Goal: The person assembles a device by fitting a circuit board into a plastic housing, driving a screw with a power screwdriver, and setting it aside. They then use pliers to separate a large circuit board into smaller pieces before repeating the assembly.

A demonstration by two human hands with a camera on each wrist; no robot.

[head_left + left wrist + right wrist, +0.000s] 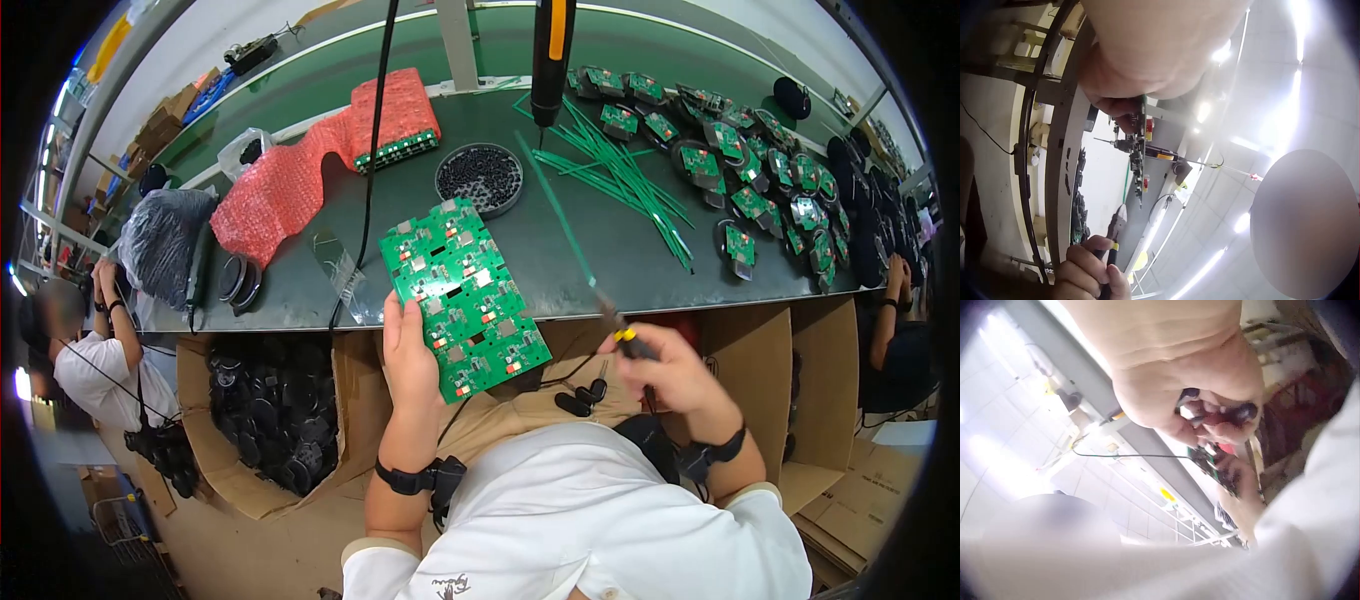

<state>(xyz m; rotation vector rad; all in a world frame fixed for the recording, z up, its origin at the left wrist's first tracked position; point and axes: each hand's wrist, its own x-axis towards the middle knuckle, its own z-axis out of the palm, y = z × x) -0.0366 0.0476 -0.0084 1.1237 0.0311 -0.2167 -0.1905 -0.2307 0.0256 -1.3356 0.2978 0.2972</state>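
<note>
My left hand point(408, 362) grips a green circuit board panel point(462, 300) by its left edge, thumb on the face, over the table's front edge. Small chips and white and red connectors cover the panel. Pliers point(1119, 224) with black and yellow handles are in my right hand point(672, 374), fingers curled round the handles, to the right of the panel. From the pliers' tip a thin green strip point(562, 222) stretches up and away over the table. In the right wrist view, the pliers' handles point(1244, 413) show in the palm, their tip hidden.
A dish point(479, 180) of small black parts stands behind the panel, near loose green strips point(625, 165). An electric screwdriver point(552, 60) hangs above. Pink bubble wrap point(270, 205) lies left; small boards on round black parts point(740, 245) spread right. Cardboard boxes point(345, 400) stand below the table.
</note>
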